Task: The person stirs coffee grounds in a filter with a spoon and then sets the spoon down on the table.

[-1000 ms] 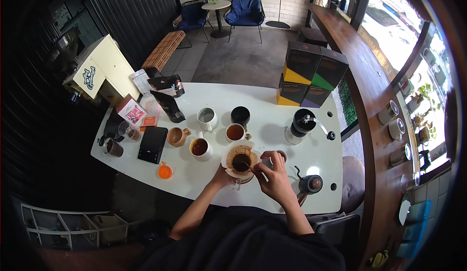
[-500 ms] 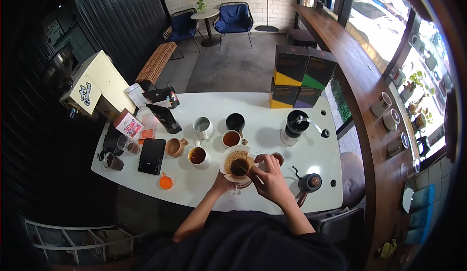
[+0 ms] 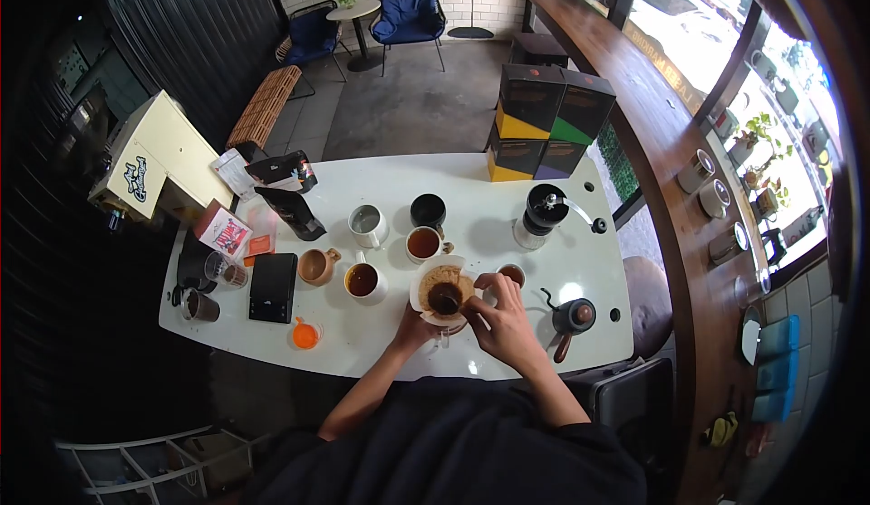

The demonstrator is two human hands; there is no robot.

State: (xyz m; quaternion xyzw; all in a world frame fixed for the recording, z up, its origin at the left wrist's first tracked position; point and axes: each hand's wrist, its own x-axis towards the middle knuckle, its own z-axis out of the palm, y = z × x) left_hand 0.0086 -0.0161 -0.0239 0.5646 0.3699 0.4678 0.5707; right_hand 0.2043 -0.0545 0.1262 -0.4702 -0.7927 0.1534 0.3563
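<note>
A coffee dripper point(image 3: 420, 289) lined with a paper filter point(image 3: 460, 274) is in front of me, with wet brown coffee grounds point(image 3: 445, 298) inside. My left hand point(image 3: 416, 327) is closed round its lower left side, the fingers partly hidden beneath it. A clear glass handle point(image 3: 442, 336) shows below the dripper. My right hand point(image 3: 500, 320) is in a pinch at the filter's right edge, fingertips over the grounds; what it holds is too small to make out. Beyond the dripper stand a cup of reddish-brown liquid point(image 3: 423, 244) and a white mug of dark liquid point(image 3: 364, 282).
A gooseneck kettle point(image 3: 573, 315) and a hand grinder point(image 3: 541, 214) stand on the right of the white table point(image 3: 489, 174). Stacked black boxes point(image 3: 546, 106) are at the back. A black scale point(image 3: 274, 286), a brown cup point(image 3: 316, 267) and an orange cup point(image 3: 305, 334) are at left.
The view has shifted slightly, so the table sits higher and further left. Both hands stay at the dripper; the right hand's pinch remains over the grounds.
</note>
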